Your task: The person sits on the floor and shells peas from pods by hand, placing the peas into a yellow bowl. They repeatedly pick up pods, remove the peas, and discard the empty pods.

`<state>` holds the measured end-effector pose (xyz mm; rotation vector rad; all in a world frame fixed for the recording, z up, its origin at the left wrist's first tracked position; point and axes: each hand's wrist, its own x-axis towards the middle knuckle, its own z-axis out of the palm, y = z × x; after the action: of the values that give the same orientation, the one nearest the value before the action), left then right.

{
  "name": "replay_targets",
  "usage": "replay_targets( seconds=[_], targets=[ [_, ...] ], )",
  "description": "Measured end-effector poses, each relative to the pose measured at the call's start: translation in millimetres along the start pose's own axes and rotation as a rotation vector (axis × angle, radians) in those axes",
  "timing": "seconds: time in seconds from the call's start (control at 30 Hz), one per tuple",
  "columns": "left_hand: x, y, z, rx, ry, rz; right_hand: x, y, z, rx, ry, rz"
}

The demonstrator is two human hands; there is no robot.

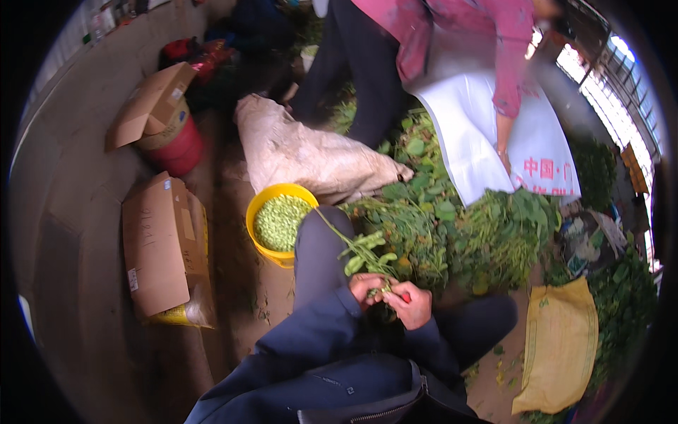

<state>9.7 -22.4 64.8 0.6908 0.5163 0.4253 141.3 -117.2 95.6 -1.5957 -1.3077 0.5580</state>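
My left hand is closed around a cut green bean stalk, probably soybean, with plump pods. Its bare stem reaches up and left toward the bucket's rim. Close against it, my right hand has its fingertips at the pods and stem. A small red object shows in that hand's grip; most of it is hidden, so its kind is unclear. Left of my knee, a yellow plastic bucket holds many loose green pods or beans.
A pale woven sack lies behind the bucket. Heaped bean plants spread ahead. A person bends over a white printed sheet or sack. Cardboard boxes stand left, a yellow woven sack right.
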Motion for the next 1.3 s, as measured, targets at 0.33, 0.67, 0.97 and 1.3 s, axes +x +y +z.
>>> replay_targets(
  seconds=[0.33,0.67,0.97,1.3],
  targets=[
    [4,-16,-8,-0.150,0.137,-0.078,-4,-2,7,-0.103,-0.011,-0.177],
    [1,-16,-5,-0.170,0.162,-0.105,-8,-1,16,-0.156,0.016,-0.166],
    [8,-49,-29,0.025,0.181,0.051,-7,-2,23,-0.193,0.049,-0.218],
    [5,-67,-51,0.089,0.212,0.183,-7,-1,25,-0.149,-0.001,-0.229]
  ],
)
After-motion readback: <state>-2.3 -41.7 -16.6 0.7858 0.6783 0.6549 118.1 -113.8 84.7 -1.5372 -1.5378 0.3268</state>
